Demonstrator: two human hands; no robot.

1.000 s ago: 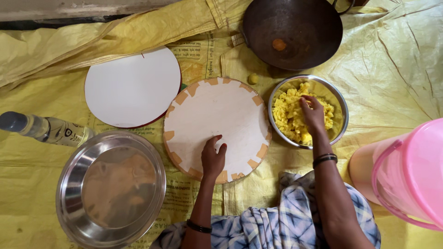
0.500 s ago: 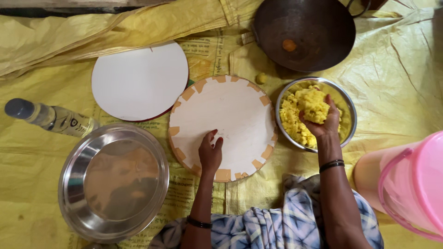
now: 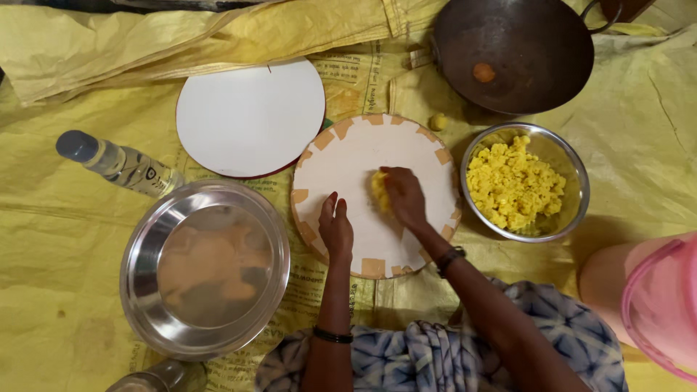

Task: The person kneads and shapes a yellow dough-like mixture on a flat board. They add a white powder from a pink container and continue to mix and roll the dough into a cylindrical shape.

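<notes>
The right hand (image 3: 405,196) has left the round steel bowl of yellow dough (image 3: 524,181) and now presses 1 yellow dough lump (image 3: 379,190), clasped under its fingers, onto the round white taped board (image 3: 348,152). The left hand (image 3: 336,229) stays flat beside it, fingers released, steadying the board.

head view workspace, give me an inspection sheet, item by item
surface: yellow sheeting with newspaper under the boards
job's things: yellow dough lump on taped round board; steel bowl of yellow dough beside it
clutter: plain white round board, steel plate, clear bottle, dark wok, pink bucket
grippers: left hand flat on the taped board; right hand pressing the lump
cables: nothing seen
surroundings: nothing seen
</notes>
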